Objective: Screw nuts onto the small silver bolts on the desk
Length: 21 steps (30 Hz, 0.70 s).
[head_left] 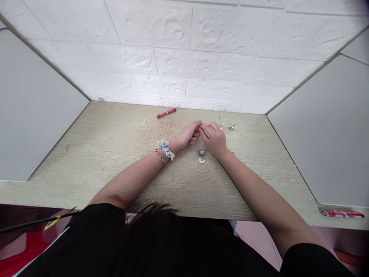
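A small metal part is held up at the fingertips, where L hand & R hand are brought tog. over the table; most of it is hidden by the fingers, so its exact shape can't be told. L hand is closed on the part, w/ the lower fingers curled in; R hand's thumb & index are pinched tog. right at it, but whether it's gripped or only touched by R can't be told.

Just below the grip, on the body side, a metal fitting is seen lying on the table; a flat washer is set just beyond it, nearer the body, w/ a darker centre; to the R of the grip, past the R knuckles, two more pcs are seen: a shiny metal piece, partly covered by R hand, & a winged metal piece near it.

Up-left of the grip, twd the wall, a red tube is laid at a slant; further L of it, a pale scrap; far R & nearer the body, a second red tube is left by the table edge; on the L wrist, a scrunchie & a chain bracelet are worn.
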Each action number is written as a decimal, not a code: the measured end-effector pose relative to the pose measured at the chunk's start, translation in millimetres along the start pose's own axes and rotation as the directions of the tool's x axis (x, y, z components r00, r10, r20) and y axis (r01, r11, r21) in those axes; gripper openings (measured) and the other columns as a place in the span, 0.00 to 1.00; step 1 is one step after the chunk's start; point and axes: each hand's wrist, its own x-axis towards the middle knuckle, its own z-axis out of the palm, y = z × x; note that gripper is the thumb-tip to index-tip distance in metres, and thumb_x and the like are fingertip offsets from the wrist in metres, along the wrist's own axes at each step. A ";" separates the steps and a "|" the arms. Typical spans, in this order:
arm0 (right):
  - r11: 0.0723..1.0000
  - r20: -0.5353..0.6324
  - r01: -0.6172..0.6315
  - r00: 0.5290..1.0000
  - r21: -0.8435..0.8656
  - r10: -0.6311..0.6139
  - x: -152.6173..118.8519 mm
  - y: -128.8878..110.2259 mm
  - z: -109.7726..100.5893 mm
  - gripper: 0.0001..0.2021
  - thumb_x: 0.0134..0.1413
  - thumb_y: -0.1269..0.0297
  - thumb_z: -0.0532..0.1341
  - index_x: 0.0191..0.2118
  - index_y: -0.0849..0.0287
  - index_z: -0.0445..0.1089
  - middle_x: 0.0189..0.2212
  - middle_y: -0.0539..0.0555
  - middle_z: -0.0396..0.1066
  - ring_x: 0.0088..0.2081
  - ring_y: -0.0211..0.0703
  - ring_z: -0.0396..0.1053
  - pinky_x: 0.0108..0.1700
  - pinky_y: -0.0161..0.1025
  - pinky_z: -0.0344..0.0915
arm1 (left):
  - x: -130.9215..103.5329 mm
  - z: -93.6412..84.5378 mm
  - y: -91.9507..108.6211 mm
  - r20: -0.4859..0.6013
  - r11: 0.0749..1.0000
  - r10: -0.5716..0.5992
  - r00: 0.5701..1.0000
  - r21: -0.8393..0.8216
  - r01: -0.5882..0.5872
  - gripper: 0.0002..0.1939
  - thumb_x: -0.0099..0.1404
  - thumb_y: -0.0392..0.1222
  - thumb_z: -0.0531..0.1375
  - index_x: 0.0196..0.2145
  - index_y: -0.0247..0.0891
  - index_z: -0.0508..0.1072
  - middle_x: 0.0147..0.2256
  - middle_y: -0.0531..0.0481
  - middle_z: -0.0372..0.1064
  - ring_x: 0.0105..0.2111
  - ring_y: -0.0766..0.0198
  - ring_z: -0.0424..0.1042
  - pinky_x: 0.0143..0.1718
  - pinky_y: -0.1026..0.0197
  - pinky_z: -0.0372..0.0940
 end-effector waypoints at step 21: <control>0.296 0.170 -0.569 0.626 0.767 0.761 64.3 -19.0 -48.7 0.18 0.63 0.48 0.50 0.34 0.58 0.63 0.18 0.44 0.48 0.16 0.29 0.45 0.17 0.31 0.45 | -3.2 -0.2 -2.7 -0.124 0.991 0.115 0.986 0.089 -0.105 0.09 0.68 0.41 0.48 0.35 0.36 0.65 0.20 0.60 0.42 0.14 0.76 0.41 0.16 0.70 0.36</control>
